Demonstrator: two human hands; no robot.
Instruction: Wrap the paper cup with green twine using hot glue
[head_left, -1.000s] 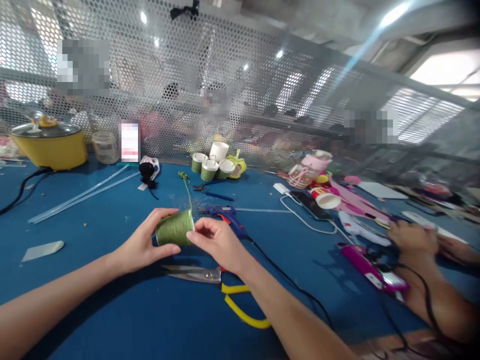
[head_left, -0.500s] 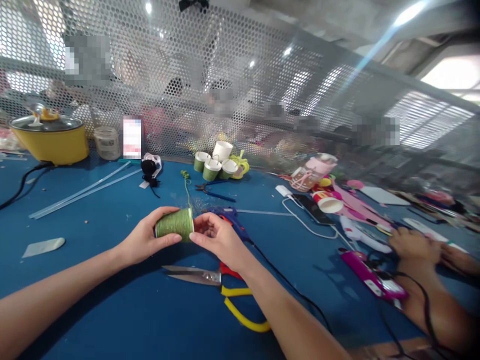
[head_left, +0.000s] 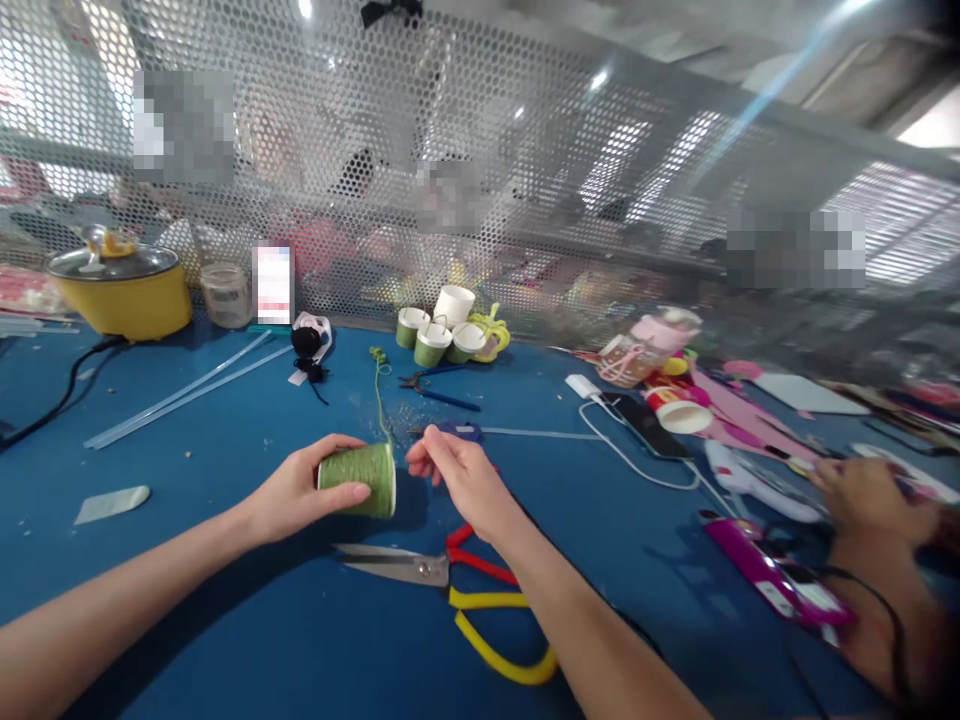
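My left hand point(head_left: 307, 492) is wrapped round a paper cup covered in green yarn point(head_left: 358, 480), held on its side above the table with its white rim facing right. A strand of green yarn point(head_left: 380, 405) runs from near the rim to a small tangle behind. Just right of the rim, apart from it, is my right hand point(head_left: 457, 470), its thumb and fingers pinched together. Whatever may be between those fingertips is hidden. Below lie large scissors point(head_left: 427, 570) with red and yellow handles. A blue glue gun point(head_left: 461, 432) is partly hidden behind my right hand.
Several small yarn-covered cups point(head_left: 433, 343) and pliers point(head_left: 442, 388) are at the back. At left are a yellow electric pot point(head_left: 124, 300), a jar point(head_left: 226, 297) and clear glue sticks point(head_left: 187, 390). A phone point(head_left: 649, 425), a magenta power strip point(head_left: 772, 570) and another person's hand point(head_left: 870, 495) are at right.
My right hand has come away from the cup's rim, moving slightly right, and its fingers have drawn together. My left hand still holds the cup, its rim now turned a little. The view has shifted.
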